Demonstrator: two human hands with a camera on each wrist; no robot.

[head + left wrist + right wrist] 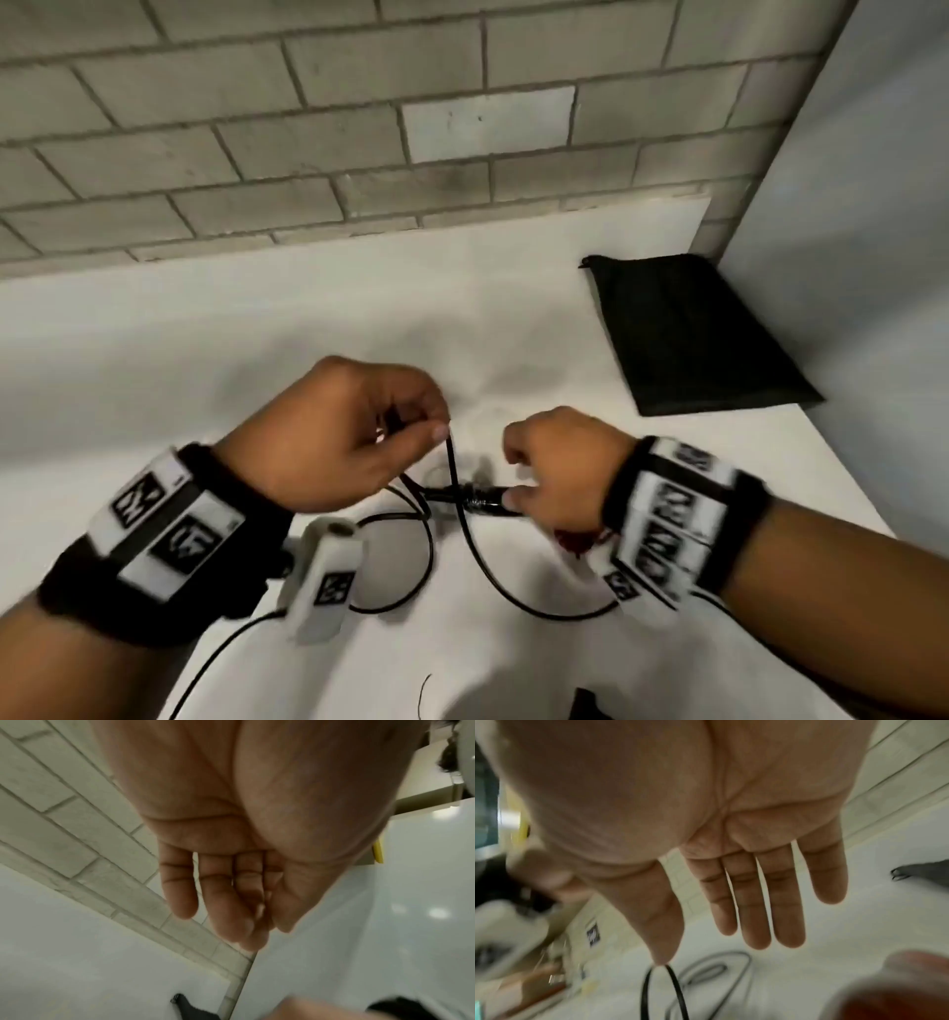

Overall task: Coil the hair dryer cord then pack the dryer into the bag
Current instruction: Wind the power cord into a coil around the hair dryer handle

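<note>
The black cord [464, 539] lies in loose loops on the white table [257, 334]. My left hand [441, 429] pinches one strand between thumb and forefinger and lifts it; the left wrist view shows thumb against fingers [264, 914], with the cord hidden. My right hand [513, 473] is beside it, its thumb on the thick cord end. In the right wrist view its fingers [757, 912] are straight and the thumb tip touches a cord loop [675, 990]. A red piece of the dryer [575, 539] shows under my right wrist, blurred [885, 1004]. The black bag [693, 334] lies flat at the back right.
A grey brick wall [308, 128] runs behind the table and a white panel [847, 205] closes the right side. The table's right edge runs just past the bag. A small dark object [585, 704] sits at the near edge.
</note>
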